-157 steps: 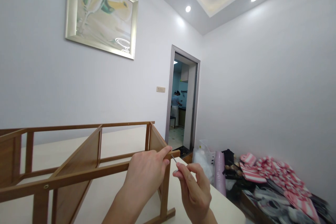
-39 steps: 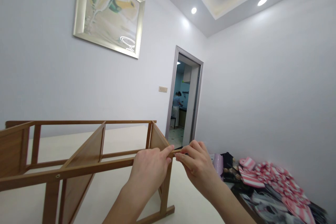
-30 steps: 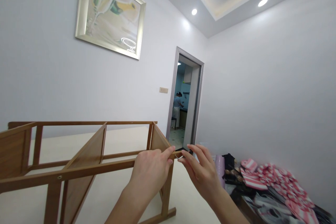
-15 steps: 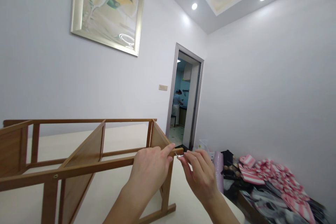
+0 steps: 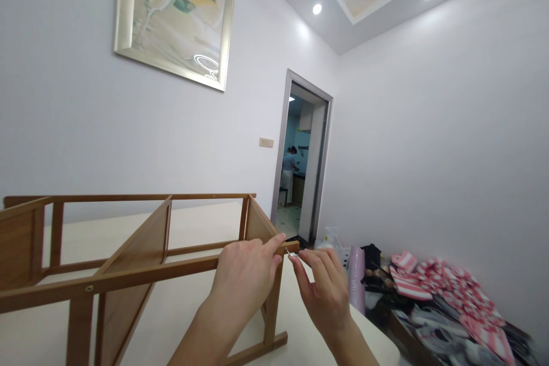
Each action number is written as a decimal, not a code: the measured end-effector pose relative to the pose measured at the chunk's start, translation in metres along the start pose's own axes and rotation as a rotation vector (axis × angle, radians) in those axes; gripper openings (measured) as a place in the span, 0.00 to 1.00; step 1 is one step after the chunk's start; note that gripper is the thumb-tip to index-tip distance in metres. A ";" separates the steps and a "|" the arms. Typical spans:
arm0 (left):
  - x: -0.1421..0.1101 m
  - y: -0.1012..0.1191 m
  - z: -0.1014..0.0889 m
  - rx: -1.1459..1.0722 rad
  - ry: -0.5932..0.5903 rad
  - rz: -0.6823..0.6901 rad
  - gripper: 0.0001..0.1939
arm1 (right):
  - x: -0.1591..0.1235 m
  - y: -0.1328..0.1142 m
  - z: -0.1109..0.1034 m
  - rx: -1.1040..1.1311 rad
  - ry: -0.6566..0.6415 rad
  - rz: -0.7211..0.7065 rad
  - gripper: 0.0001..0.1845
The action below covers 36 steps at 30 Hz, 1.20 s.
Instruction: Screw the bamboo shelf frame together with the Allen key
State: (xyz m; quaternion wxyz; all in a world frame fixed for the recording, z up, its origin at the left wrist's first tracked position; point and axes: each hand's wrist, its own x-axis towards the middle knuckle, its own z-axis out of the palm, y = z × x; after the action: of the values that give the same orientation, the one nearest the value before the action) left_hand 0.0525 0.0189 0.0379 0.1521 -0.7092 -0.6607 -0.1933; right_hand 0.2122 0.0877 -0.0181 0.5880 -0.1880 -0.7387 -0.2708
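A brown wooden shelf frame (image 5: 189, 267) lies on its side across a pale tabletop (image 5: 326, 336). Wrapped over its near rail, close to the right end, is my left hand (image 5: 249, 274), its index finger stretched along the wood. My right hand (image 5: 326, 286) pinches a small, thin metal hex key (image 5: 292, 254) between thumb and fingers. The key's bent tip meets the rail just beyond my left fingertips; the fastener under it is too small to make out. Another screw head (image 5: 89, 289) shows farther left on the same rail.
Right of the table lie a rolled purple mat (image 5: 357, 280), pink-and-white striped cloth (image 5: 454, 286) and a box of grey items (image 5: 437, 326). Behind is a doorway (image 5: 300, 154) with a person (image 5: 289, 168) in the room beyond. A framed picture (image 5: 229, 40) hangs on the wall.
My right hand has shifted slightly left and its wrist has turned a little, with the hex key still pinched. My left hand and the shelf frame stay in place.
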 end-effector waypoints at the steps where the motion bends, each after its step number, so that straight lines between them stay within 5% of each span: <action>1: 0.000 0.000 0.000 0.001 -0.001 0.000 0.21 | 0.000 0.000 0.000 0.008 0.004 0.008 0.09; 36: 0.002 -0.004 0.011 -0.004 0.030 -0.001 0.21 | -0.004 0.000 0.004 -0.018 -0.048 0.051 0.09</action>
State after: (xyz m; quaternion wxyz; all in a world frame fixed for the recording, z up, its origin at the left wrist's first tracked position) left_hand 0.0493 0.0267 0.0290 0.1607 -0.7062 -0.6583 -0.2053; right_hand 0.2103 0.0899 -0.0225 0.5752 -0.2187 -0.7449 -0.2579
